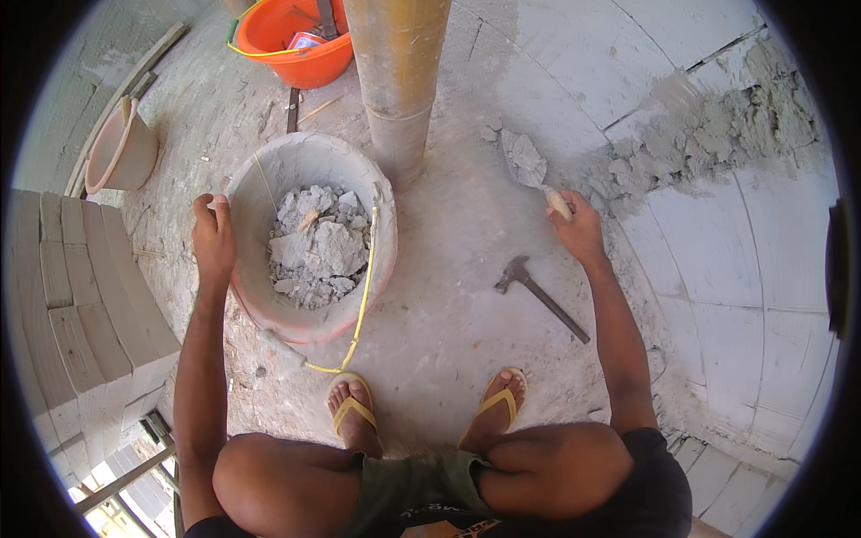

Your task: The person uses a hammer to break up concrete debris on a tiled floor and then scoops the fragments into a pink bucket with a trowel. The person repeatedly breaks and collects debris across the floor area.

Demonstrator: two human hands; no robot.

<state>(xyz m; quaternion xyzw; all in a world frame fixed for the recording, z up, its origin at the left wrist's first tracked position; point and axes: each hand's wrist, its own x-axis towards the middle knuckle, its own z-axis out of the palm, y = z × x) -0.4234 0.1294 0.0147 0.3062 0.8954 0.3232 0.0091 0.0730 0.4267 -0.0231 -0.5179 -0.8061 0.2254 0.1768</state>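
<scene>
My right hand (578,226) is closed around the wooden handle of a trowel (558,203). Grey mortar lies on its blade, which points away from me, low by the edge of the pale block wall. At the left rim of a large, mortar-caked bucket (384,260) is my left hand (213,240), its fingers curled; whether they hold anything is hidden. Broken grey mortar chunks (327,247) fill the bucket's bottom, and its yellow handle hangs over the near right side. A hammer (547,300) lies on the floor between the bucket and my right forearm.
A bamboo post (399,81) stands just behind the bucket. Beyond are an orange bucket (314,67) with tools inside and a smaller, pale bucket (126,152). Stacked blocks (81,296) rise at left. Rough mortar (717,134) runs along the block wall (735,251) at right.
</scene>
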